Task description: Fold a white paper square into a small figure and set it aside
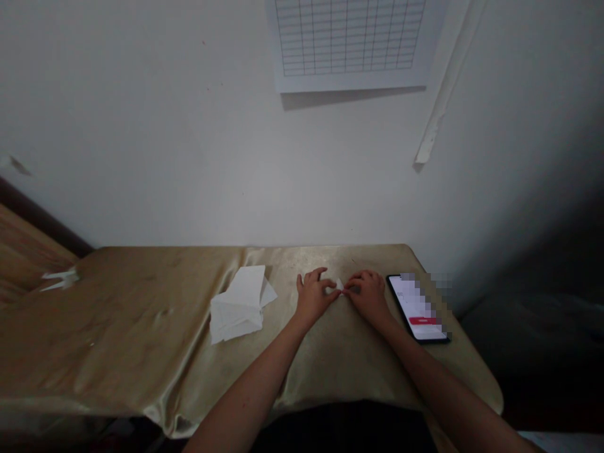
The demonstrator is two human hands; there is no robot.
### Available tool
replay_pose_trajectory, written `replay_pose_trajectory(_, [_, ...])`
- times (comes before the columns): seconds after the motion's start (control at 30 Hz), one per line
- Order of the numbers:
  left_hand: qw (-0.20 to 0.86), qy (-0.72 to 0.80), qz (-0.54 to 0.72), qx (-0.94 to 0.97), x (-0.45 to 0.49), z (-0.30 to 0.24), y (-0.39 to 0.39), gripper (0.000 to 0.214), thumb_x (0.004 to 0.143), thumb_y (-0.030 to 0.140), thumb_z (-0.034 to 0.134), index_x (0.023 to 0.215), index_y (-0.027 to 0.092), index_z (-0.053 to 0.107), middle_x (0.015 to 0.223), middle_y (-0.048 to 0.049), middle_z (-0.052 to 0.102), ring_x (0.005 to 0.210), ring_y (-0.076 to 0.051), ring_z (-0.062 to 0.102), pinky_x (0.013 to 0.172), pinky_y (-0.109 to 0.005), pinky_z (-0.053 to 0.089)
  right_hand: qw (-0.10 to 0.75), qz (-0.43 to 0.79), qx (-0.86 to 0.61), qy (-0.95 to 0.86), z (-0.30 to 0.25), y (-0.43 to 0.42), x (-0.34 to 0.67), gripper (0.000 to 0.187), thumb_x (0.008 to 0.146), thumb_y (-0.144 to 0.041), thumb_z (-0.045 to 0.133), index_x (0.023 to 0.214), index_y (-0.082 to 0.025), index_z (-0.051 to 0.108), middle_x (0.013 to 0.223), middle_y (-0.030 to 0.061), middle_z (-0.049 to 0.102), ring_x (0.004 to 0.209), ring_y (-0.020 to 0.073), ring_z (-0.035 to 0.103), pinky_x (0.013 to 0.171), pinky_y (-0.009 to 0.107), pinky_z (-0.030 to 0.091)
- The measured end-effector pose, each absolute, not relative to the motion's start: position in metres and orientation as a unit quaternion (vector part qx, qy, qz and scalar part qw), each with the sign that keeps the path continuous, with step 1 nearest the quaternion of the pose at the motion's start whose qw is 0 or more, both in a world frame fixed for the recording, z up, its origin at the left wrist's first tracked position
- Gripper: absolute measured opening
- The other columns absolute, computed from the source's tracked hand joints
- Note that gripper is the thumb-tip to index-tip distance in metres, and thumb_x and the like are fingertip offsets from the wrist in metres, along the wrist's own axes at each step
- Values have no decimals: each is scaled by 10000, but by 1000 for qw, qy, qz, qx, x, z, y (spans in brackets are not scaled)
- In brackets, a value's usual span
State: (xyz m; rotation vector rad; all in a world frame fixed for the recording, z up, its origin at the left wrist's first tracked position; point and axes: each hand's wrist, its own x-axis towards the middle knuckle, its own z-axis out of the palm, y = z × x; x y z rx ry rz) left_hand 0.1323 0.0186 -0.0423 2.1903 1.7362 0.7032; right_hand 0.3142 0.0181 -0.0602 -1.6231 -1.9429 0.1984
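Observation:
Between my two hands is a small folded piece of white paper, pointed at its upper end. My left hand pinches its left side with thumb and index finger, the other fingers raised and spread. From the right, my right hand pinches the paper too, its fingers curled close together. Both hands rest low over the gold cloth. Left of my left hand lies a loose stack of white paper sheets, fanned unevenly. The finer folds of the small piece are too small to make out.
A phone with a lit screen lies right of my right hand. The table wears a shiny, wrinkled gold cloth. Behind it rises a white wall with a printed grid sheet. White scraps lie at the far left.

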Motion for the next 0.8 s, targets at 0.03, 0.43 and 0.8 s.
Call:
replay_pose_trajectory(0.03, [130, 599, 240, 753, 132, -42, 18, 150, 819, 407, 768, 949, 333, 775, 1448, -13, 544, 1335, -277, 475, 1199, -631, 135, 293, 77, -612, -730, -60, 18, 314, 110, 871, -324, 678, 830, -284, 772, 1062, 63, 690, 1130, 286, 506, 1012, 474, 323])
replay_pose_trajectory(0.43, [112, 594, 239, 760, 133, -43, 17, 239, 824, 482, 752, 1012, 335, 768, 1449, -45, 531, 1317, -286, 490, 1186, -639, 160, 234, 41, -611, -755, -55, 10, 309, 146, 946, -300, 586, 992, -260, 719, 1165, 69, 673, 1208, 301, 459, 1098, 601, 205])
replay_pose_trajectory(0.8, [129, 602, 236, 752, 132, -45, 21, 189, 827, 457, 758, 999, 384, 790, 1431, -33, 552, 1340, -277, 478, 1203, -620, 148, 221, 52, -624, -748, -53, 8, 306, 181, 967, -299, 549, 997, -277, 725, 1194, 66, 674, 1253, 315, 450, 1104, 746, 99])
